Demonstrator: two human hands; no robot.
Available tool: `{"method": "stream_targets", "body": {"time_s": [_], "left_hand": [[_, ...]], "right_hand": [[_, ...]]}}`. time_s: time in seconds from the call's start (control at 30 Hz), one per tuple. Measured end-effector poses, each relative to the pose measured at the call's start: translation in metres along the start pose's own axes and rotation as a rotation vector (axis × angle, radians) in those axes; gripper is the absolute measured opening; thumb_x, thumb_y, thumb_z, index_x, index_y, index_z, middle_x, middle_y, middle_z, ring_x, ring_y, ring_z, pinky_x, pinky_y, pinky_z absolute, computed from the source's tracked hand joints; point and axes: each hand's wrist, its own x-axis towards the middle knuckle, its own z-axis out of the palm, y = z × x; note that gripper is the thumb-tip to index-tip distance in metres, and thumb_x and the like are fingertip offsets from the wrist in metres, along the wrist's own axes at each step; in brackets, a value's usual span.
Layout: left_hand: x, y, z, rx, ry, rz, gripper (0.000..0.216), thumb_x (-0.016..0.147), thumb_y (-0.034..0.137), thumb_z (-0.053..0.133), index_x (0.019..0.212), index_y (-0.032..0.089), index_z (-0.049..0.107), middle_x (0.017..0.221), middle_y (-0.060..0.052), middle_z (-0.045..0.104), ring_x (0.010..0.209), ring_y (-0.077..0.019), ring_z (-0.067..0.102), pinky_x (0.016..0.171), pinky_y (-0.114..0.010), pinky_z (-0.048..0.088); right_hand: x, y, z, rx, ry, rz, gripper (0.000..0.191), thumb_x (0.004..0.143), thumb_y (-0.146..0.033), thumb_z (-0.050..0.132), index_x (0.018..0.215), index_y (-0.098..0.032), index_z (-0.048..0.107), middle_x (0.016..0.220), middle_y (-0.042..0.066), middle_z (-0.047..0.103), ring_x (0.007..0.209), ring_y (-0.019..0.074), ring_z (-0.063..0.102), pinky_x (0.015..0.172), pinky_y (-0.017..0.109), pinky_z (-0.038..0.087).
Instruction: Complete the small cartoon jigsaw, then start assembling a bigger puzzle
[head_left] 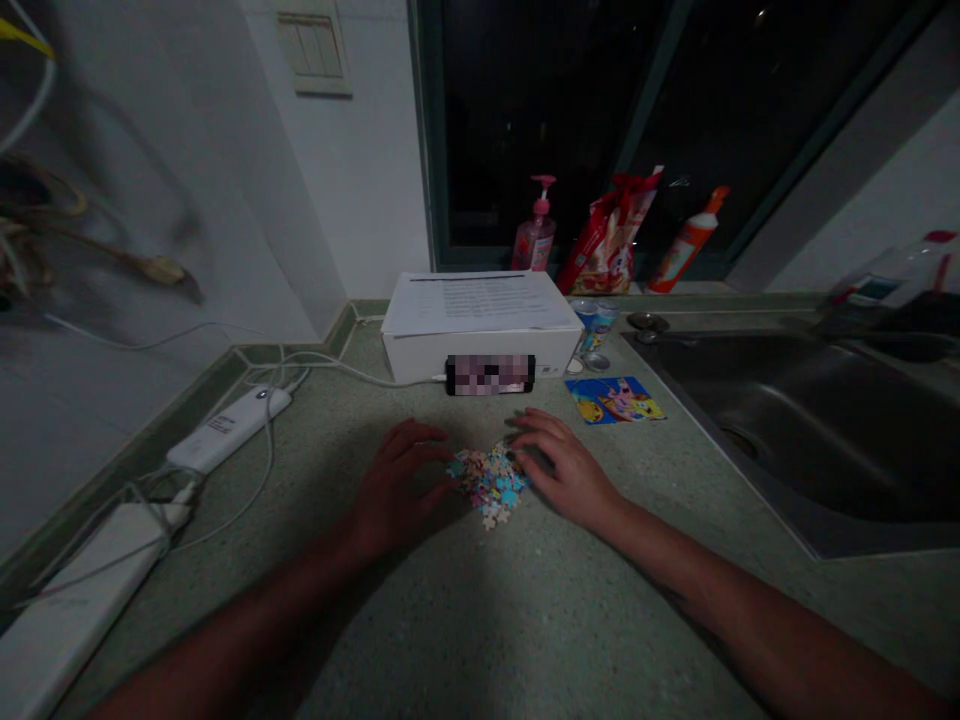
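A small heap of colourful jigsaw puzzle pieces [491, 482] lies on the speckled green countertop [480, 620]. At the heap's left edge is my left hand [401, 485], its fingers curved and apart, thumb and fingertips by the pieces. On the opposite side my right hand [566, 470] rests with spread fingers, fingertips at the heap's right edge. Neither hand grips a piece that I can make out. Behind the right hand lies a bright cartoon picture card [615, 400], flat on the counter.
A phone [490, 375] on a cable leans against a white box [480, 320] topped with a printed sheet. Small tubs [594, 318] stand beside it. White power strips [229, 430] and cords run along the left. A metal sink [810, 430] is at right; bottles line the windowsill.
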Motion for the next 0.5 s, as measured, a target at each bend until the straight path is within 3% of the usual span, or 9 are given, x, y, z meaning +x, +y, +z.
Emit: {"method": "stream_targets", "body": {"time_s": [0.2, 0.5], "left_hand": [[-0.001, -0.006, -0.001, 0.019, 0.03, -0.02, 0.019, 0.093, 0.027, 0.078, 0.111, 0.027, 0.071, 0.119, -0.005, 0.076, 0.113, -0.0258, 0.07, 0.112, -0.053, 0.054], [0.004, -0.049, -0.019, 0.16, 0.019, -0.274, 0.019, 0.089, 0.032, 0.077, 0.107, 0.026, 0.076, 0.124, -0.009, 0.077, 0.12, -0.0322, 0.069, 0.11, -0.055, 0.055]], "right_hand": [[0.0, 0.02, -0.002, -0.081, -0.006, 0.054, 0.015, 0.101, -0.024, 0.063, 0.112, -0.022, 0.073, 0.135, 0.015, 0.072, 0.139, 0.0341, 0.06, 0.117, 0.065, 0.05], [-0.001, 0.019, -0.002, -0.067, -0.019, 0.072, 0.016, 0.099, -0.023, 0.065, 0.112, -0.023, 0.074, 0.134, 0.014, 0.073, 0.14, 0.0345, 0.059, 0.117, 0.065, 0.05]]}}
